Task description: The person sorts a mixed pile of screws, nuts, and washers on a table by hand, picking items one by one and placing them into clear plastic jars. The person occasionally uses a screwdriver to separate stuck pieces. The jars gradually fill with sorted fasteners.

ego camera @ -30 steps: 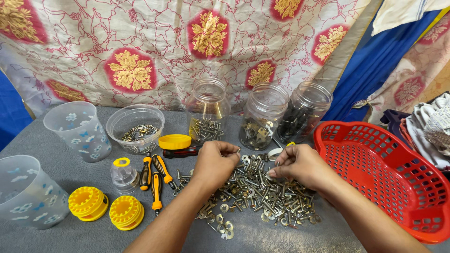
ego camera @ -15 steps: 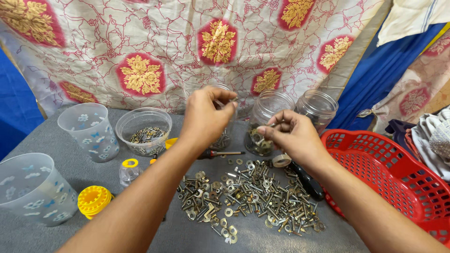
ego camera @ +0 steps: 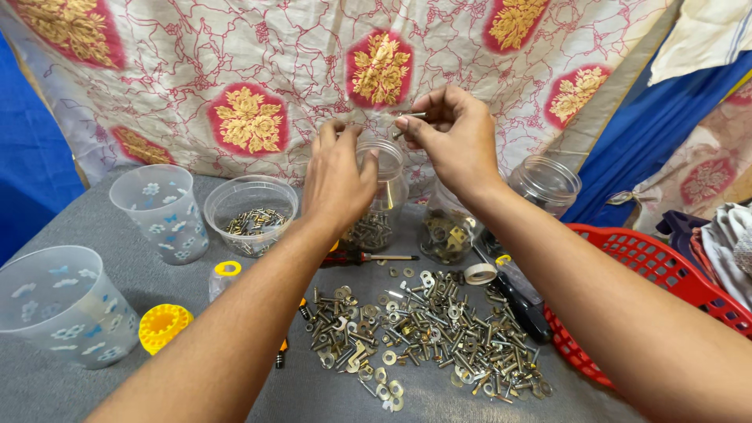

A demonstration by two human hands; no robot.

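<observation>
The grey worktop (ego camera: 94,227) carries everything, with the patterned cloth hung behind its far edge. A second ago both hands were down in the heap of screws and washers (ego camera: 415,337) near the worktop's middle; now they are raised over the clear jars at the far edge, so what was picked from the heap has been carried up to a jar mouth.

The red basket (ego camera: 666,274) sits at the right edge. Two frosted cups (ego camera: 55,305) stand toward the left edge, with a clear bowl (ego camera: 251,211) of small hardware just beside the farther one.

The left hand (ego camera: 338,176) hangs over the mouth of the middle jar (ego camera: 384,211), fingers curled loosely downward and touching its rim; whether they hold anything I cannot tell.

The right hand (ego camera: 454,137) is higher, above and between the jars, thumb and forefinger pressed together on a small screw (ego camera: 413,117), the other fingers folded in.
</observation>
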